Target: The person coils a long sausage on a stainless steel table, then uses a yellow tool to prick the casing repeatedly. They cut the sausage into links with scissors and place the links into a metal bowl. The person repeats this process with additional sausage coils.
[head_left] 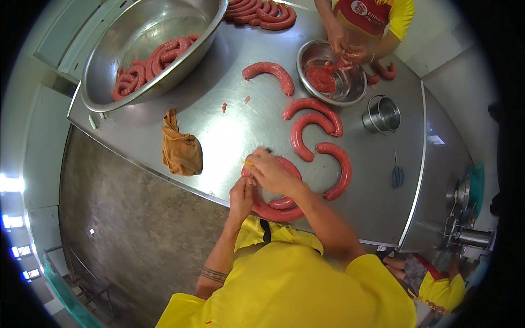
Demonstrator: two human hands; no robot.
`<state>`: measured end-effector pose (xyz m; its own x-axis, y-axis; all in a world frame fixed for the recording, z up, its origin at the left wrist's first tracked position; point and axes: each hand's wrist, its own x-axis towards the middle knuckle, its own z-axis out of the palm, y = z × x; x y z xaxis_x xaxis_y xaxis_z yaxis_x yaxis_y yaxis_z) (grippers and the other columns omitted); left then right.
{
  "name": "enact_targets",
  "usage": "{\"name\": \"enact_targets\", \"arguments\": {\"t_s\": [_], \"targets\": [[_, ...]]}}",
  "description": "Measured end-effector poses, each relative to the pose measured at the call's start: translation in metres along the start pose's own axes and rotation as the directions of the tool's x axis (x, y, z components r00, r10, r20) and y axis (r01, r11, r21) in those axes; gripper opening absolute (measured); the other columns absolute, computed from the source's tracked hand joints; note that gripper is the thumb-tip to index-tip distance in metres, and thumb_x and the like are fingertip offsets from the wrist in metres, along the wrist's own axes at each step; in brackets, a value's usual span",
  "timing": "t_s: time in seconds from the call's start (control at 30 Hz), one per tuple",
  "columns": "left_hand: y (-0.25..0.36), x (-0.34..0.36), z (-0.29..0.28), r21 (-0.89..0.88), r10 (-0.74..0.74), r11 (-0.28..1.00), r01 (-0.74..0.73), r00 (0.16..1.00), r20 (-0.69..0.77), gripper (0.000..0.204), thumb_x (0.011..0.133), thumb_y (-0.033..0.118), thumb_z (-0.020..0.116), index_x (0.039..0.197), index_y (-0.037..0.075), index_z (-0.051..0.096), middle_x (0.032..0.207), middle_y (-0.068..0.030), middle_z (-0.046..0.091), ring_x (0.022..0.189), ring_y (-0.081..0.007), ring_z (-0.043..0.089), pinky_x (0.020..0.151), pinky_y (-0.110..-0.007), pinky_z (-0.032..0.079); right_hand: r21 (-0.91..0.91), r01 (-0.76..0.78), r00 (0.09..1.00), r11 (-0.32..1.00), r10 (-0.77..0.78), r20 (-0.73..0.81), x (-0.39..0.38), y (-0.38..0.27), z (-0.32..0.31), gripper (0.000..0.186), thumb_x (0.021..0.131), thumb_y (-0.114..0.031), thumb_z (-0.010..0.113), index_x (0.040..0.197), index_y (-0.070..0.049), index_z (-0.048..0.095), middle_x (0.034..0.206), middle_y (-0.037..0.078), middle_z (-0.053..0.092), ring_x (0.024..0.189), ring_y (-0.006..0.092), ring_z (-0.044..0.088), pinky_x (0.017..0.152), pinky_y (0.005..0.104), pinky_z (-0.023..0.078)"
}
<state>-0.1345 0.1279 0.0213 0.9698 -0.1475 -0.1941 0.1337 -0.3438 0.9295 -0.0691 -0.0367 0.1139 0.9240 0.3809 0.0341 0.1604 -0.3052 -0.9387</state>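
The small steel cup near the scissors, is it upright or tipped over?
Upright. The small steel cup stands on the table with its round open mouth facing up.

Light comes down from overhead and bounces hard off the brushed stainless steel table (229, 128), leaving a washed-out white patch near its middle. The big round steel mixing bowl (147, 33) catches softer sheen on its inner wall. The grey concrete floor (136, 218) sits dimmer, with one small bright spot. Blown-out windows glare at the far left edge. Straight table edges bow toward the rim, corners fall black, and the outer parts look soft.
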Motion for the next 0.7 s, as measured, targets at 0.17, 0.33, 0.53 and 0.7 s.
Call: {"name": "enact_targets", "arguments": {"t_s": [0.17,0.33,0.53,0.7], "targets": [[-0.003,0.002,0.005,0.118,0.182,0.972,-0.202,0.971,0.156,0.019,0.105,0.014,0.050,0.098,0.001,0.063,0.072,-0.0109,0.063,0.062,-0.0224,0.064,0.059,-0.035,0.051,0.826,0.280,0.930,0.489,0.074,-0.359,-0.004,-0.018,-0.104,0.020,0.107,-0.025,0.051,0.095,-0.009,0.055,0.086,0.003,0.058,0.081,0.0178,0.060,0.081,0.0405,0.052],[-0.001,0.025,0.012,0.312,0.322,0.865,-0.394,0.911,0.256,0.018,0.104,0.013,0.049,0.097,0.002,0.063,0.062,-0.0075,0.060,0.055,-0.0174,0.062,0.055,-0.033,0.050,0.535,-0.027,0.938,0.844,0.206,-0.278,-0.054,0.005,-0.129,0.031,0.110,-0.030,0.045,0.100,-0.005,0.060,0.096,0.011,0.066,0.087,0.0160,0.066,0.077,0.0327,0.058],[-0.025,0.052,-0.004,-0.539,-0.290,0.671,0.508,0.850,0.439,0.022,0.106,0.016,0.050,0.094,0.005,0.065,0.088,-0.0040,0.068,0.079,-0.0162,0.065,0.072,-0.032,0.053,0.309,-0.604,0.787,0.735,0.612,0.083,-0.171,0.030,-0.153,0.024,0.109,-0.029,0.046,0.116,-0.007,0.054,0.086,-0.001,0.056,0.072,0.0084,0.053,0.065,0.0239,0.046],[-0.050,0.042,0.003,-0.578,-0.379,0.661,0.478,0.878,0.292,0.018,0.104,0.015,0.053,0.105,0.004,0.066,0.127,-0.0162,0.058,0.110,-0.0250,0.062,0.090,-0.036,0.052,0.316,-0.738,0.669,0.596,0.705,0.234,-0.254,0.082,-0.098,0.031,0.106,-0.023,0.052,0.130,-0.009,0.040,0.086,0.000,0.051,0.070,0.0081,0.049,0.065,0.0266,0.045]]}}
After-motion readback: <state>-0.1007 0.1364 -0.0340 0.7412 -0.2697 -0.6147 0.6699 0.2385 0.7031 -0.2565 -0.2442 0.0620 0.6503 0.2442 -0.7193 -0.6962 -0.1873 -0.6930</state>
